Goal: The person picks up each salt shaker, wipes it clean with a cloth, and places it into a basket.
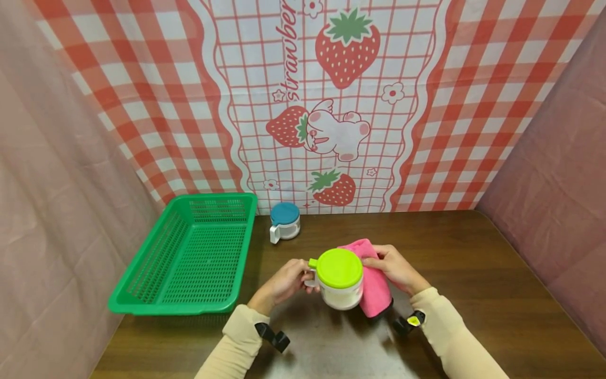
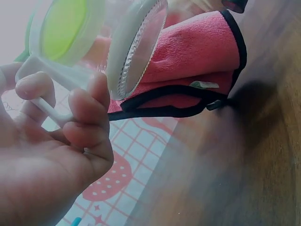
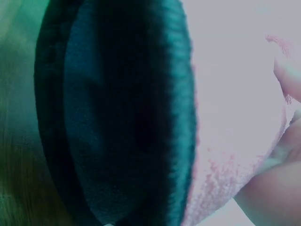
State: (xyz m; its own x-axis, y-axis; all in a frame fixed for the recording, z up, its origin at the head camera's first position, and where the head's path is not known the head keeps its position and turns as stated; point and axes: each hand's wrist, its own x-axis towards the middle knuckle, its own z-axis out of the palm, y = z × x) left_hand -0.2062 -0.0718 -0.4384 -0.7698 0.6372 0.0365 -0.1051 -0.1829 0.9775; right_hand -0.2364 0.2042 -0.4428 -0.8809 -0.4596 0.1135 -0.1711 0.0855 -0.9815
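A clear jar (image 1: 342, 296) with a lime green lid (image 1: 340, 268) and a white side handle is held up over the table. My left hand (image 1: 289, 281) grips that handle (image 2: 51, 108), fingers curled round it in the left wrist view. My right hand (image 1: 395, 267) holds a folded pink cloth (image 1: 376, 289) with black edging against the jar's right side. In the right wrist view the cloth (image 3: 235, 113) fills most of the picture, with fingers (image 3: 277, 188) at its right edge. The cloth's lower end hangs down beside the jar.
A green plastic basket (image 1: 243, 258) stands at the left of the brown wooden table (image 1: 473, 295). Near the back wall is a second jar (image 1: 286, 230) with a blue lid and white handle. Strawberry-print cloth (image 1: 350, 131) covers the back, and pink curtains hang at both sides.
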